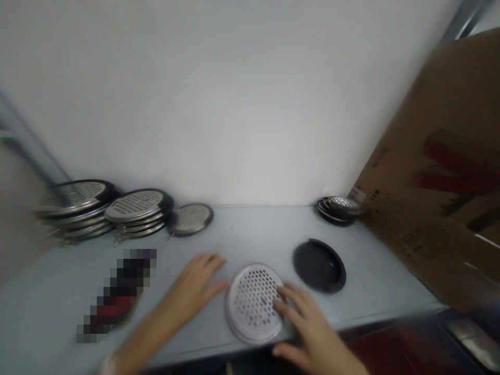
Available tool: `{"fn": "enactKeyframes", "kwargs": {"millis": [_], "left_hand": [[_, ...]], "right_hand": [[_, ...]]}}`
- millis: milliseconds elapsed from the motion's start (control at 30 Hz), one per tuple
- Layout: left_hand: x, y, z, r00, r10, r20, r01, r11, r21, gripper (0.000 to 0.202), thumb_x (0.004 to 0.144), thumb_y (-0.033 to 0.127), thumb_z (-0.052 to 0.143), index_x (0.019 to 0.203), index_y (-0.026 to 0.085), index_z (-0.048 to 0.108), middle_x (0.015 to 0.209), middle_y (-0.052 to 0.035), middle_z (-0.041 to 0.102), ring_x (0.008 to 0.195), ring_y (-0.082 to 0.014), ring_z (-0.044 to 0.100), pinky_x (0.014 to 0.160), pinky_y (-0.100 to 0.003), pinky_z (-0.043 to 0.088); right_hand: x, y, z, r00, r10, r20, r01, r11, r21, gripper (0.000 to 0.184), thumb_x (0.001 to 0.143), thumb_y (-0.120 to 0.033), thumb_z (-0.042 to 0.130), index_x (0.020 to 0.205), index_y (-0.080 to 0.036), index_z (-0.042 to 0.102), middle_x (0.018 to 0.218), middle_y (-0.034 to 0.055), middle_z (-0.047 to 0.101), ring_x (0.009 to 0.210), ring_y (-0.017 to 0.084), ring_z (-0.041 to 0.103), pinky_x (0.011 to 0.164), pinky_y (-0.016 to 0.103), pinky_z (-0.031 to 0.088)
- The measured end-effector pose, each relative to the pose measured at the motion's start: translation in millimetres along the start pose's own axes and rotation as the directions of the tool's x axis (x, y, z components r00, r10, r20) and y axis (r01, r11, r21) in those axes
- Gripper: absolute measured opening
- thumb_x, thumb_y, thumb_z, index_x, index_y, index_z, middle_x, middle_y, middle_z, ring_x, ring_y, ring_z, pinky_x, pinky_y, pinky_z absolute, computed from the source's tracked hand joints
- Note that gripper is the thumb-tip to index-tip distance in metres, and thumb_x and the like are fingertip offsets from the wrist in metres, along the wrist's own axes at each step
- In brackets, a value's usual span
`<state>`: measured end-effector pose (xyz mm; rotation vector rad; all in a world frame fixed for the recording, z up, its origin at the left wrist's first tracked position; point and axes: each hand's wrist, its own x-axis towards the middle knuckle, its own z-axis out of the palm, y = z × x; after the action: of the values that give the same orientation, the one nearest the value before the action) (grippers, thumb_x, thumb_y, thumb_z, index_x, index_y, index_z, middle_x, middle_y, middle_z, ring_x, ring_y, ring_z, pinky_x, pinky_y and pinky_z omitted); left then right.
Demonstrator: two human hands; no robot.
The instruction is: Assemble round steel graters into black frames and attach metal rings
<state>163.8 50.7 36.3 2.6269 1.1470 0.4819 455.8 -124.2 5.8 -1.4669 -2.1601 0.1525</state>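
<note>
Grip released: left hand (191,294) splayed beside perforated disc (252,304) | right hand (308,328) resting on rim (250,339)

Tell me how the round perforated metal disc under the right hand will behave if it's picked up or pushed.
The perforated metal disc is probably fairly stiff, since it holds a flat round shape under the right hand. Its many holes suggest it is light for its size. Lying flat on the counter, it seems likelier to slide than roll.
</note>
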Motion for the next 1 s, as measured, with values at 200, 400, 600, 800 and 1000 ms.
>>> {"fn": "enactKeyframes", "kwargs": {"millis": [200,400,600,800,1000], "left_hand": [[-42.2,25.9,34.8,0.951,0.271,0.151,-0.254,0.960,-0.121,0.100,0.070,0.047,0.088,0.154,0.045,0.034,0.166,-0.0060,0.031,0.145,-0.0371,0.041,0.114,-0.054,0.043],[-38.0,27.2,64.9,0.959,0.284,-0.025,-0.284,0.959,0.003,0.088,0.081,0.050,0.077,0.156,0.042,0.031,0.162,-0.0052,0.038,0.142,-0.0347,0.047,0.109,-0.051,0.051],[-36.8,36.7,69.1,0.960,0.262,-0.103,-0.254,0.964,0.083,0.084,0.083,0.053,0.073,0.156,0.036,0.034,0.161,-0.0084,0.039,0.139,-0.0340,0.050,0.106,-0.047,0.054],[-39.3,52.1,62.5,0.964,0.203,-0.170,-0.186,0.976,0.110,0.074,0.089,0.055,0.066,0.155,0.034,0.039,0.160,-0.0074,0.042,0.137,-0.0323,0.053,0.104,-0.046,0.055],[-39.3,57.8,59.7,0.976,0.154,-0.154,-0.149,0.988,0.046,0.075,0.087,0.044,0.074,0.154,0.038,0.040,0.162,-0.0040,0.038,0.143,-0.0360,0.044,0.106,-0.050,0.053]], "right_hand": [[-18.2,52.1,-17.3,0.788,0.295,-0.540,-0.412,0.905,-0.108,0.037,0.097,-0.042,0.058,0.129,-0.023,0.058,0.146,0.0159,0.046,0.145,0.042,0.030,0.112,0.070,0.033],[-17.7,95.8,-33.8,0.745,0.522,-0.416,-0.523,0.844,0.120,0.037,0.092,-0.058,0.060,0.082,-0.022,0.062,0.111,0.0127,0.061,0.115,0.034,0.060,0.097,0.050,0.050],[1.8,53.6,-29.8,0.790,0.428,-0.440,-0.440,0.894,0.080,0.032,0.090,-0.048,0.066,0.073,-0.022,0.061,0.134,0.0158,0.052,0.125,0.035,0.054,0.104,0.052,0.045],[12.9,10.8,-27.9,0.872,0.421,-0.251,-0.391,0.906,0.162,0.023,0.092,-0.042,0.064,0.079,-0.023,0.061,0.140,0.0128,0.051,0.129,0.033,0.053,0.107,0.048,0.046],[8.4,8.1,0.6,0.953,0.300,-0.053,-0.277,0.925,0.258,0.089,0.073,-0.038,0.087,0.148,-0.027,0.041,0.159,0.0151,0.036,0.144,0.036,0.039,0.116,0.050,0.039]]}}
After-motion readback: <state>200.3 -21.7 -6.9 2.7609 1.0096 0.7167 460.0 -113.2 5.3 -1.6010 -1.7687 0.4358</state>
